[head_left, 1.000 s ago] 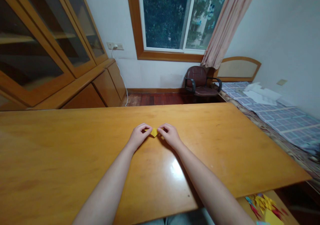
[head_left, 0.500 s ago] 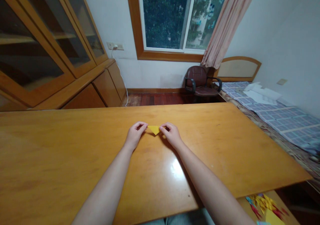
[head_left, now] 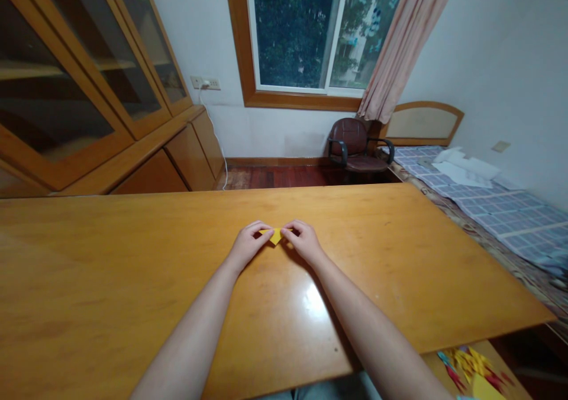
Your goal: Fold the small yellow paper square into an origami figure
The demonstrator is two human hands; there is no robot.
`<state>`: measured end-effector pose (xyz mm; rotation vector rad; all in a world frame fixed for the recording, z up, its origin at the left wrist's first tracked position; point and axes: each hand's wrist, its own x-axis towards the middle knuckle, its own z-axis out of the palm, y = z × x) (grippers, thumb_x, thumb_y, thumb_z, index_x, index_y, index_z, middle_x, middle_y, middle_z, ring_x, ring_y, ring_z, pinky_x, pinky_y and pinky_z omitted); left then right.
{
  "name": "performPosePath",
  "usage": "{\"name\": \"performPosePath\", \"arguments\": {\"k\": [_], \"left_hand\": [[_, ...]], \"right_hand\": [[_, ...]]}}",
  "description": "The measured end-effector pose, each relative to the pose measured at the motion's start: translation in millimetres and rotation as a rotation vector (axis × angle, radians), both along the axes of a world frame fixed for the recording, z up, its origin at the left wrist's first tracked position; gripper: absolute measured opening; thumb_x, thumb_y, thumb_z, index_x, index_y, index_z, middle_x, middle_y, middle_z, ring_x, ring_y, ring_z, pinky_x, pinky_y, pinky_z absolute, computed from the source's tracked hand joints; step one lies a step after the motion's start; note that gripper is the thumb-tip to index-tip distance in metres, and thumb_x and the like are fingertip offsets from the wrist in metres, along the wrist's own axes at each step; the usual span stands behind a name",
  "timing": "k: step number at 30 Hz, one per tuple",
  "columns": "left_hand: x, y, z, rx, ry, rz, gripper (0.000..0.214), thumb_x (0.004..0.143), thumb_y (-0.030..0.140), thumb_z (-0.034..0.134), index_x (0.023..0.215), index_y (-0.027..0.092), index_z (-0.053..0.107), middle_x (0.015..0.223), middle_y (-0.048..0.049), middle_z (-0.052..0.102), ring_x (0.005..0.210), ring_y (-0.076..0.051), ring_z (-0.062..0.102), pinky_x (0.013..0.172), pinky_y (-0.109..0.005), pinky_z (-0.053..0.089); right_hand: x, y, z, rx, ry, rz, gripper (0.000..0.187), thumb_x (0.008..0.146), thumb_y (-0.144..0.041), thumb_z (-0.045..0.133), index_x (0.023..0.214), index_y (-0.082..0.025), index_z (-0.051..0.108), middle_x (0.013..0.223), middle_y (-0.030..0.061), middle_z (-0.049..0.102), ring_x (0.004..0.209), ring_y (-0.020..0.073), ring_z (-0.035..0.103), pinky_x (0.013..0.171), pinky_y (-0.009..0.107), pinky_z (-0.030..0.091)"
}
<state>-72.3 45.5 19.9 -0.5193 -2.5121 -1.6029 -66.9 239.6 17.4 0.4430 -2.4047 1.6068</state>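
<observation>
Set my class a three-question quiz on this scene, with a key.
1. Multiple choice: what do the left hand and right hand pinch? A) pink cloth curtain; B) small yellow paper piece; C) white cord.
2. True or false: the maroon padded chair stands beyond the far edge of the glossy brown wooden table.
3. Fill in: the piece's visible tip points ___ the person's body.

Key: 1 B; 2 true; 3 toward.

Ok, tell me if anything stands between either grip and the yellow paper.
Nothing visible does. The left grip and right grip are already on the folded yellow paper, one at each side. The colored pieces lie well apart, past the near edge of the table at lower right.
</observation>
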Motion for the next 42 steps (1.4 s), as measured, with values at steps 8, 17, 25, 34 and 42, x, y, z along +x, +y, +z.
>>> {"name": "performPosePath", "arguments": {"k": [8, 17, 25, 34, 42], "left_hand": [[0.2, 0.4, 3.2, 0.001, -0.01, 0.007, 0.021, 0.083, 0.038, 0.062, 0.079, 0.019, 0.069, 0.081, -0.0024, 0.065, 0.079, -0.017, 0.061, 0.072, -0.026, 0.047], [0.6, 0.9, 5.0, -0.006, -0.009, 0.016, 0.021, 0.083, 0.038, 0.062, 0.077, 0.019, 0.069, 0.08, -0.0024, 0.065, 0.079, -0.017, 0.061, 0.073, -0.026, 0.047], [-0.6, 0.9, 2.5, -0.01, -0.012, 0.003, 0.024, 0.083, 0.041, 0.061, 0.079, 0.019, 0.069, 0.081, -0.0034, 0.065, 0.079, -0.018, 0.061, 0.073, -0.027, 0.047], [-0.4, 1.5, 3.7, -0.027, 0.022, 0.017, 0.022, 0.084, 0.038, 0.06, 0.079, 0.019, 0.069, 0.081, -0.0034, 0.066, 0.08, -0.018, 0.061, 0.073, -0.027, 0.046], [-1.2, 2.4, 2.3, -0.065, 0.038, -0.003, 0.021, 0.084, 0.036, 0.059, 0.079, 0.019, 0.069, 0.081, -0.0034, 0.066, 0.079, -0.017, 0.061, 0.072, -0.026, 0.045]], "right_hand": [[-0.1, 0.0, -0.1, 0.014, 0.015, 0.01, 0.01, 0.083, -0.022, 0.063, 0.076, -0.018, 0.07, 0.076, 0.0022, 0.069, 0.073, 0.0158, 0.062, 0.07, 0.026, 0.044], [0.2, -0.7, 0.7, -0.006, -0.003, 0.014, 0.008, 0.081, -0.021, 0.064, 0.077, -0.018, 0.07, 0.077, 0.0026, 0.069, 0.073, 0.0156, 0.062, 0.069, 0.025, 0.045], [1.2, -1.0, 3.9, 0.01, -0.002, 0.022, 0.008, 0.081, -0.02, 0.064, 0.076, -0.018, 0.07, 0.077, 0.0027, 0.069, 0.073, 0.0153, 0.062, 0.069, 0.025, 0.045], [1.5, -0.3, 2.4, 0.026, 0.004, 0.033, 0.009, 0.082, -0.02, 0.063, 0.077, -0.018, 0.07, 0.076, 0.0023, 0.068, 0.072, 0.0152, 0.061, 0.068, 0.025, 0.045], [0.1, -0.5, -0.5, 0.041, 0.023, 0.03, 0.009, 0.083, -0.021, 0.063, 0.078, -0.018, 0.07, 0.078, 0.0028, 0.068, 0.075, 0.0154, 0.062, 0.07, 0.025, 0.045]]}}
